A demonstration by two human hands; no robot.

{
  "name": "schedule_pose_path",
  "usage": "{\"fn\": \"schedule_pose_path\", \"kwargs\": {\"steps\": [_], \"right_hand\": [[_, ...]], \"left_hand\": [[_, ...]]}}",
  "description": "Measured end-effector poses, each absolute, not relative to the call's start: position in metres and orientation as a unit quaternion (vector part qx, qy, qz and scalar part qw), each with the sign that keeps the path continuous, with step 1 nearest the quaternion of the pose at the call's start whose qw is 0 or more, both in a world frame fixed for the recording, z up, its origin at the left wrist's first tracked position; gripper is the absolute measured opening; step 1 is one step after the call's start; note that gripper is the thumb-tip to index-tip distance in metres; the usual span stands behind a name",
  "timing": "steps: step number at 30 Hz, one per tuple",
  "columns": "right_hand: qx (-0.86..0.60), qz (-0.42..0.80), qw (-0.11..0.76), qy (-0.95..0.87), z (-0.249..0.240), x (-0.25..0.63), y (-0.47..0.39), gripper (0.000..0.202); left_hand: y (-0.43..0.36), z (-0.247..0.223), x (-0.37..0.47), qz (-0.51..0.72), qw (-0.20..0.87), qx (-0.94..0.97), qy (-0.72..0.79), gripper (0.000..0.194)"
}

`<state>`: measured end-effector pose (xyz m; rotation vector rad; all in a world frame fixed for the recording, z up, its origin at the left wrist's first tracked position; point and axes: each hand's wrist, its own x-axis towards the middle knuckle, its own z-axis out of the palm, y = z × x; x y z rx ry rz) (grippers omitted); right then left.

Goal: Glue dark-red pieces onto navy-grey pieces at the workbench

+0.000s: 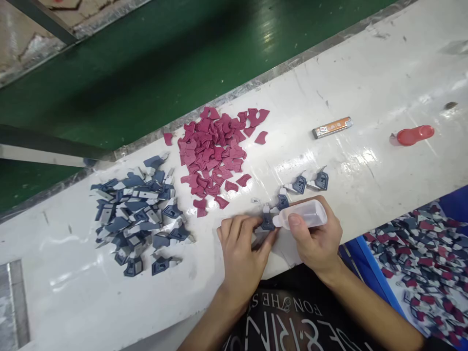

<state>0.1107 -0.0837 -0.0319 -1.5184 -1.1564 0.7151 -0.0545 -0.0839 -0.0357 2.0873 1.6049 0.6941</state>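
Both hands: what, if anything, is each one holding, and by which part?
The right hand grips the translucent bottle around its body; the left hand holds a dark-blue piece by its edges, between thumb and fingers.

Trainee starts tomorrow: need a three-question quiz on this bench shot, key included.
1. True or false: the right hand holds the bottle.
2. Which lies nearer the bottle? A) the blue pile B) the maroon pile
3. Fill in: the bottle's tip is at a blue part held by the ____ hand.

Key
1. True.
2. B.
3. Left: the left hand grips it by its fingertips.
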Motion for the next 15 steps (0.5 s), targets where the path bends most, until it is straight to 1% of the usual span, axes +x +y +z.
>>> {"fn": "schedule_pose_path", "kwargs": {"steps": [15], "right_hand": [[-0.631, 0.301, 0.463, -0.545, -0.0238, 0.1168, -0.0843, 0.021]], "left_hand": [[-0.0844, -0.0358, -0.0562, 0.238, 0.221, 0.745, 0.583, 0.021]]}}
